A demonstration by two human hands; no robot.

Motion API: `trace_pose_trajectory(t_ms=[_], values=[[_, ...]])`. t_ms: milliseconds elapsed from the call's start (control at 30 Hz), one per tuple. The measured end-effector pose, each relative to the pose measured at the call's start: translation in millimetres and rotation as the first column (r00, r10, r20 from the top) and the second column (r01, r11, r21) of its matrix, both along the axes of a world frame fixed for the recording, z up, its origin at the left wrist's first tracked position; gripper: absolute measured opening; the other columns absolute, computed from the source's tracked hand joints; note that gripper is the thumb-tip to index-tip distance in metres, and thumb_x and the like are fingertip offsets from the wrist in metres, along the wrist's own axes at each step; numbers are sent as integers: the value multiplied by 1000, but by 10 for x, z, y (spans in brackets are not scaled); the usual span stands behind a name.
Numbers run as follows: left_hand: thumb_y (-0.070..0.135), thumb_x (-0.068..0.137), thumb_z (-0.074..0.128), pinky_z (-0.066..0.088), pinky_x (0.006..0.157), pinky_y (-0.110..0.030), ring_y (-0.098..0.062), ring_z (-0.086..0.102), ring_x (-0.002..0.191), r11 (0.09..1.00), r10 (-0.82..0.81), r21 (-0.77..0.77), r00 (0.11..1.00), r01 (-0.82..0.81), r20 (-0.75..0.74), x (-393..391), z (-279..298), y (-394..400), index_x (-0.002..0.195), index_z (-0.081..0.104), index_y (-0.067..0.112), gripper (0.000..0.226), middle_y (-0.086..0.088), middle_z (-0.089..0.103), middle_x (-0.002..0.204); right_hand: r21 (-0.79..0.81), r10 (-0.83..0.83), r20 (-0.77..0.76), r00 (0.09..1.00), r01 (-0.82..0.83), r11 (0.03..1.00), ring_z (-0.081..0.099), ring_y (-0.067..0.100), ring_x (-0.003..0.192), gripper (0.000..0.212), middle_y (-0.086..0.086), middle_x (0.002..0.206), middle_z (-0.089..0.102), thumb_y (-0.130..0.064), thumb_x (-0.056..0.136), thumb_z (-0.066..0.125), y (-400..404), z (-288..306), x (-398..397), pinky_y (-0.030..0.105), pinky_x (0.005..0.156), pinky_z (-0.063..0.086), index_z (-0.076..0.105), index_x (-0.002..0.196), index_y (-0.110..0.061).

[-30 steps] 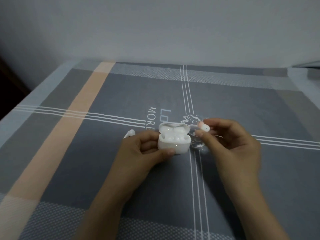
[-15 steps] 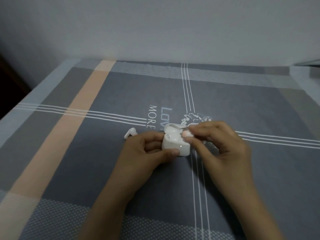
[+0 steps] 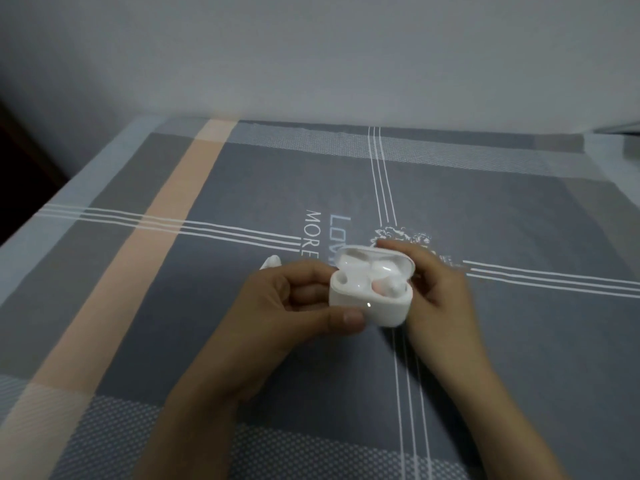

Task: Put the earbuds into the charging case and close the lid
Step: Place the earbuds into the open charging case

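The white charging case (image 3: 375, 306) is held above the bed with its lid (image 3: 374, 259) open and tilted back. My left hand (image 3: 294, 306) grips the case from the left, thumb on its front. One white earbud (image 3: 389, 287) sits in the right slot; the left slot looks empty. My right hand (image 3: 436, 289) cups the case's right side and rear, fingers behind the lid. A second white earbud (image 3: 270, 262) lies on the sheet just beyond my left hand's knuckles, partly hidden.
A grey bedsheet (image 3: 242, 188) with white stripes, a peach band and printed lettering covers the whole surface. A pale wall (image 3: 311, 53) rises behind it. The bed's left edge drops into a dark gap (image 3: 20, 161).
My right hand carried the earbud from the right to the case, seated it in the right slot and let go; it now rests against the case's right side.
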State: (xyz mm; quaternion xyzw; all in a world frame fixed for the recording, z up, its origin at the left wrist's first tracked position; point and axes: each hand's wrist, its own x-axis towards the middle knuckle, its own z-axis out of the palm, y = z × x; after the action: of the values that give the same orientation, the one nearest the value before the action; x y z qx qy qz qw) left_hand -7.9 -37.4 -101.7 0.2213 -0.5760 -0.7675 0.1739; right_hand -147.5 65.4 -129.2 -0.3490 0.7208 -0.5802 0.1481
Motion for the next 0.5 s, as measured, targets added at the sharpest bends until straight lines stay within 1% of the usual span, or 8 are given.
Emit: trace_pose_trajectory(t_ms=[67, 100, 167, 200, 300, 367, 433, 500], values=[[-3, 52, 74, 57, 64, -17, -14, 74, 75, 996, -81, 27, 997, 81, 2, 31, 47, 16, 74, 75, 10, 25, -4, 79, 77, 80, 137, -66, 988, -132, 988, 64, 3, 98, 36, -4, 105, 69, -41, 62, 59, -75, 3, 92, 37, 88, 50, 68, 96, -45], [-7, 54, 73, 57, 64, -18, -13, 74, 73, 989, -144, 25, 989, 144, 14, 54, 74, 20, 74, 75, 10, 26, -4, 79, 76, 154, 193, -164, 967, -168, 974, 63, 4, 100, 38, -3, 107, 69, -44, 62, 53, -129, -8, 115, 40, 88, 48, 69, 96, -47], [-17, 62, 72, 57, 68, -20, -13, 73, 74, 950, -311, 15, 948, 311, 61, 101, 125, 26, 76, 75, 13, 33, -3, 78, 76, 322, 307, -447, 840, -169, 932, 53, 16, 113, 44, -4, 121, 66, -45, 75, 47, -298, -63, 110, 47, 94, 40, 65, 114, -34], [-19, 65, 70, 57, 70, -20, -13, 73, 76, 926, -378, 14, 922, 378, 83, 120, 138, 17, 78, 75, 14, 36, -2, 78, 78, 383, 359, -494, 792, -173, 908, 45, 16, 118, 46, -7, 129, 62, -44, 81, 46, -394, -79, 105, 43, 98, 33, 59, 123, -30], [-20, 67, 69, 57, 72, -20, -13, 73, 78, 907, -421, 22, 901, 421, 102, 151, 142, -39, 80, 74, 13, 35, -1, 78, 80, 409, 431, -503, 749, -233, 882, 36, 12, 120, 44, -11, 133, 58, -40, 86, 51, -655, -100, 126, 24, 91, 16, 53, 129, -30], [-17, 65, 71, 57, 71, -20, -13, 73, 78, 925, -379, 12, 921, 379, 87, 163, 138, -68, 80, 75, 14, 34, 0, 78, 79, 396, 455, -513, 728, -270, 878, 33, 9, 115, 39, -11, 128, 61, -37, 87, 54, -754, -115, 149, 23, 87, 16, 56, 125, -30], [-14, 63, 72, 57, 72, -21, -15, 74, 80, 939, -342, -3, 936, 343, 83, 167, 126, -82, 83, 75, 10, 32, -2, 79, 80, 402, 489, -500, 715, -309, 862, 32, 6, 110, 34, -11, 123, 63, -39, 85, 50, -794, -118, 149, 23, 84, 17, 62, 116, -30], [-13, 63, 73, 57, 73, -21, -17, 74, 81, 942, -332, -11, 939, 334, 86, 158, 108, -86, 84, 75, 8, 30, -4, 79, 82, 367, 484, -468, 739, -336, 867, 39, 7, 107, 34, -9, 113, 67, -43, 82, 46, -781, -130, 143, 26, 88, 26, 67, 105, -29]])
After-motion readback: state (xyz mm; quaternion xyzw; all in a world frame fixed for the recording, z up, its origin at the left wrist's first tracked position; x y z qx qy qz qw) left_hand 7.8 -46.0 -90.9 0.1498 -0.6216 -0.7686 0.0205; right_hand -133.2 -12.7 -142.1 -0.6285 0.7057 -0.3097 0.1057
